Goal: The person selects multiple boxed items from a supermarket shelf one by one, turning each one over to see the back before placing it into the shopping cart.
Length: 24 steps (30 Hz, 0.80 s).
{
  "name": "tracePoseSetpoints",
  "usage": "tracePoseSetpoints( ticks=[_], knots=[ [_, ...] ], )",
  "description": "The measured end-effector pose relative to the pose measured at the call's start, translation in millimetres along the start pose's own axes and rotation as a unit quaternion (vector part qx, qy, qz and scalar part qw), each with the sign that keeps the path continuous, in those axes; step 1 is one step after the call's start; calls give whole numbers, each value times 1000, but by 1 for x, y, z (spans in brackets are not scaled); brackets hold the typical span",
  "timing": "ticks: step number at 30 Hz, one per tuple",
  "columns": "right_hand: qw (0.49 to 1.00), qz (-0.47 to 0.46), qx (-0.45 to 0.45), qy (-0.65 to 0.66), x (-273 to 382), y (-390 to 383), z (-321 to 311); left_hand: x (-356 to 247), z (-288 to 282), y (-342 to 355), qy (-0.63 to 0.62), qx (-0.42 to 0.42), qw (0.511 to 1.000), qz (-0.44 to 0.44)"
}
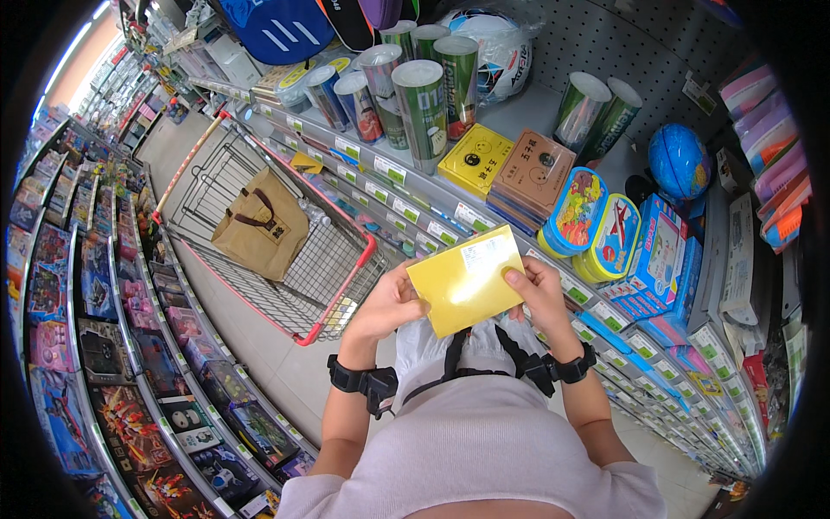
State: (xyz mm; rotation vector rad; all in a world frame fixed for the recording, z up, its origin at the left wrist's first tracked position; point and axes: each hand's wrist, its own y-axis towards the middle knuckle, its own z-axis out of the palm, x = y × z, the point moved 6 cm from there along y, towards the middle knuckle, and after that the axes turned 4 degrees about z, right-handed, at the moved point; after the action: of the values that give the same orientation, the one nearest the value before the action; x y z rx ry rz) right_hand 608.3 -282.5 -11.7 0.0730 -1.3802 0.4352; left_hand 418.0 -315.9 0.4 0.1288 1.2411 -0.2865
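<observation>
Yellow box (pixel 456 298) up in the head view, out in front of the torso (pixel 493 450), broad face turned upward, and look at that slant: long axis running left to right, right end higher, white label (pixel 488 254) near the upper-right corner! Left hand's (pixel 385 301) grip clamped on the left end, right hand's (pixel 544 299) grip pinching the right.

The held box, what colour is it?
The box is yellow, best seen in the head view.

It is bright. White lights (pixel 67 57) glow at the top left. The yellow box (pixel 467 281) has a shiny white spot. Shelves (pixel 73 320) bend near the round black edges.
</observation>
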Motion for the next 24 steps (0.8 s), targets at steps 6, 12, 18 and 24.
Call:
tracePoseSetpoints(
  ticks=[6, 12, 18, 24],
  knots=[
    [1000, -2, -1, 2, 3, -2, 1, -4, 0, 1, -1, 12, 1000, -5],
    [999, -13, 25, 17, 0, -2, 1, -7, 0, 1, 4, 7, 1000, -16],
    [999, -20, 38, 29, -2, -3, 1, -4, -2, -1, -1, 0, 1000, -18],
    [997, -25, 53, 40, 5, -6, 4, -3, -5, 0, -11, -6, 1000, -6]
  ],
)
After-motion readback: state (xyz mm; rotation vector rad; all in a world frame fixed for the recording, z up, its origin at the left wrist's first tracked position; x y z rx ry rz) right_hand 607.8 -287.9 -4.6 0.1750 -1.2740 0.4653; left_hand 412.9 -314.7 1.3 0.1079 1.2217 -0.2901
